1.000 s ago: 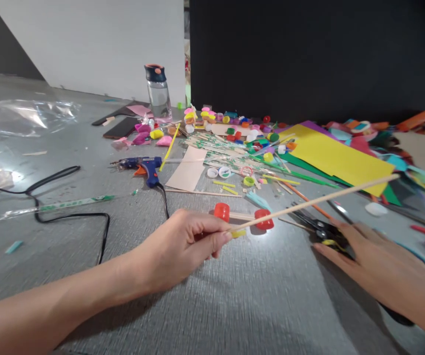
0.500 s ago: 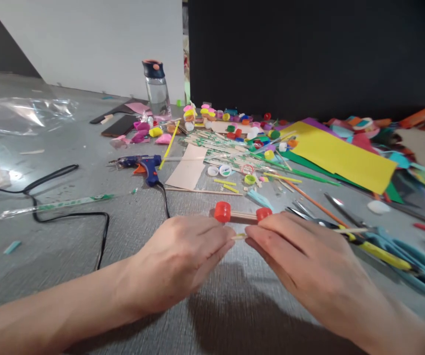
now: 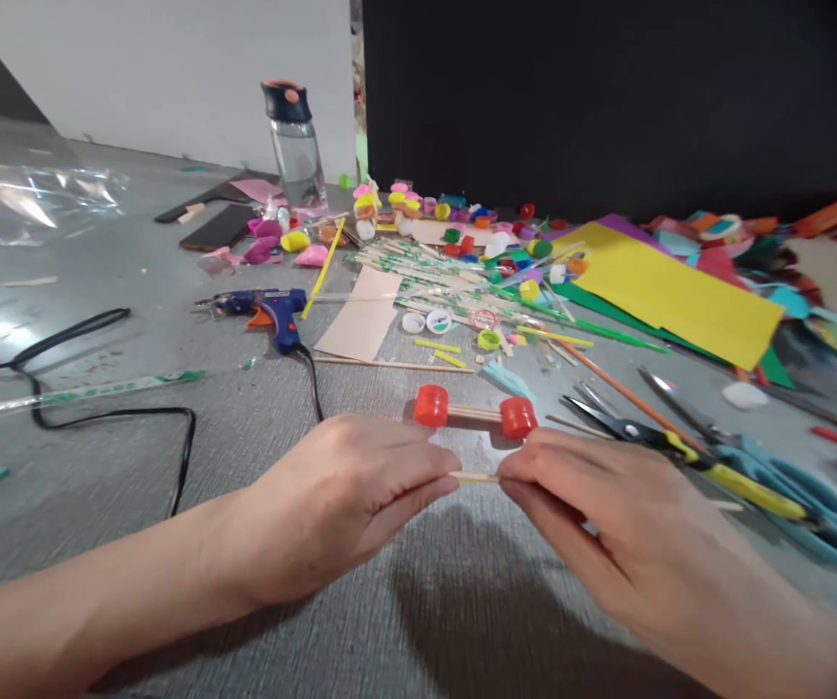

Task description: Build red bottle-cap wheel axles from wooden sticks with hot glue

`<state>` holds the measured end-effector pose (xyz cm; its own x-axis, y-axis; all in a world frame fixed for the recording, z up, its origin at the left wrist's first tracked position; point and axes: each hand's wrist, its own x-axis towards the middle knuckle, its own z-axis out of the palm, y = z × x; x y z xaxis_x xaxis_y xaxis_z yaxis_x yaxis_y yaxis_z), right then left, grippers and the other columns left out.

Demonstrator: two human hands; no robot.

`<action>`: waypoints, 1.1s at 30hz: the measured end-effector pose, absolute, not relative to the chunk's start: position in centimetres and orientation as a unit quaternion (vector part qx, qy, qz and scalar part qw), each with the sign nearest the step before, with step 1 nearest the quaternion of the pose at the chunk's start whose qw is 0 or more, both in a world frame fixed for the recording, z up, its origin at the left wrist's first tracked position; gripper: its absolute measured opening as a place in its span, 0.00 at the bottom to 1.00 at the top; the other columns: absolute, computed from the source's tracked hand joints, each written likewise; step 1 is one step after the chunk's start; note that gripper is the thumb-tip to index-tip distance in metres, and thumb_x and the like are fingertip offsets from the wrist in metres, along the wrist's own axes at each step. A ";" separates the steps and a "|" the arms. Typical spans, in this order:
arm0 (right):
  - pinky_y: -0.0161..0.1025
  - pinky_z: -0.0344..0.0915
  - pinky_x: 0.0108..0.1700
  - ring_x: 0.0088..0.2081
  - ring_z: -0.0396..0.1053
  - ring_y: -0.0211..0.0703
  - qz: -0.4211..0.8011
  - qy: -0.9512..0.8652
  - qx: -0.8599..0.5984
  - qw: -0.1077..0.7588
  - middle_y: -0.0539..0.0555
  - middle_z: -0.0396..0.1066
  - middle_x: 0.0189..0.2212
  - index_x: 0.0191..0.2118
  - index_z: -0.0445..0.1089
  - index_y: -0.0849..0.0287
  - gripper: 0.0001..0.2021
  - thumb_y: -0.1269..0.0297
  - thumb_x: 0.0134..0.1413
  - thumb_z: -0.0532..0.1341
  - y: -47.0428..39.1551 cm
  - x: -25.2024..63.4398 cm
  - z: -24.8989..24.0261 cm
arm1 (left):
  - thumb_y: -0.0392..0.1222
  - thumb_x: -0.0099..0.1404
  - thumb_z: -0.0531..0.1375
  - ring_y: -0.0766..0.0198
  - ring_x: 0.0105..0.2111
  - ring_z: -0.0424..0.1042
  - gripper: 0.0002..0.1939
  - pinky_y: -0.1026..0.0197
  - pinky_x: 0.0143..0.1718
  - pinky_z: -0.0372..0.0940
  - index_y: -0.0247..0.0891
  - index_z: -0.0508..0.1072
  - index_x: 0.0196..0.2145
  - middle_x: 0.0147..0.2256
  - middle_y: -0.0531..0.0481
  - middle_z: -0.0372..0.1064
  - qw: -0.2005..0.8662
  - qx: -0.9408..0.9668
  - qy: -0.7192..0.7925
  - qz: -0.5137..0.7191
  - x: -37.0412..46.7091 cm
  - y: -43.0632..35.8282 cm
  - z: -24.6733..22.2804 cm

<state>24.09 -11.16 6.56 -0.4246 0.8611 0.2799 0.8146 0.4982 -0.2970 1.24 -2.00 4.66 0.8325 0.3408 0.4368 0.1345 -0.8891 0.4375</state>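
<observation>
Thin pale wooden stick (image 3: 478,477) lies level between the hands, over the grey counter (image 3: 346,641). Around it, left to right: at ten o'clock, a blue glue gun with an orange trigger (image 3: 287,316); at nine, the left hand (image 3: 317,515), fingertips clamped on the stick; at twelve, two red plastic cap wheels (image 3: 431,405) joined by pale rods; at three, the right hand (image 3: 608,524), pinching its other side, then blue-handled scissors (image 3: 750,458). Matched, light pinches close together would best control the stick; uneven pressure could tilt or bow it.
</observation>
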 end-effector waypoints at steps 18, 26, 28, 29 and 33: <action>0.38 0.59 0.37 0.32 0.66 0.38 0.227 -0.812 -0.509 0.171 0.46 0.68 0.30 0.36 0.68 0.55 0.10 0.69 0.72 0.55 -10.3 25.0 5.7 | 0.34 0.75 0.55 0.67 0.30 0.72 0.10 0.66 0.33 0.62 0.33 0.76 0.38 0.30 0.52 0.74 0.327 0.931 0.089 0.132 1.6 -0.6 4.3; 0.41 0.58 0.35 0.32 0.66 0.43 0.150 -0.821 -0.538 0.118 0.50 0.68 0.31 0.35 0.69 0.58 0.08 0.74 0.67 0.57 -10.4 24.8 5.0 | 0.43 0.75 0.57 0.54 0.42 0.74 0.12 0.53 0.41 0.68 0.35 0.78 0.41 0.40 0.45 0.74 0.187 0.960 0.172 0.120 2.2 -1.7 2.3; 0.41 0.59 0.36 0.33 0.67 0.44 0.160 -0.814 -0.546 0.114 0.50 0.69 0.32 0.36 0.69 0.59 0.08 0.74 0.67 0.56 -10.4 24.6 4.9 | 0.45 0.74 0.58 0.51 0.44 0.73 0.12 0.50 0.43 0.68 0.34 0.78 0.42 0.42 0.44 0.74 0.162 0.959 0.180 0.145 2.3 -1.9 2.3; 0.42 0.59 0.36 0.34 0.67 0.44 0.169 -0.812 -0.547 0.112 0.51 0.69 0.33 0.36 0.68 0.59 0.08 0.74 0.68 0.56 -10.3 24.5 4.8 | 0.44 0.74 0.58 0.52 0.42 0.73 0.12 0.50 0.43 0.68 0.34 0.78 0.42 0.41 0.45 0.75 0.158 0.959 0.175 0.160 2.4 -1.9 2.3; 0.42 0.57 0.36 0.33 0.65 0.44 0.195 -0.821 -0.522 0.121 0.51 0.69 0.32 0.36 0.67 0.59 0.09 0.74 0.70 0.53 -10.3 24.0 4.6 | 0.37 0.75 0.56 0.59 0.34 0.73 0.09 0.57 0.39 0.66 0.33 0.77 0.40 0.33 0.49 0.75 0.216 0.947 0.133 0.199 2.7 -2.3 2.1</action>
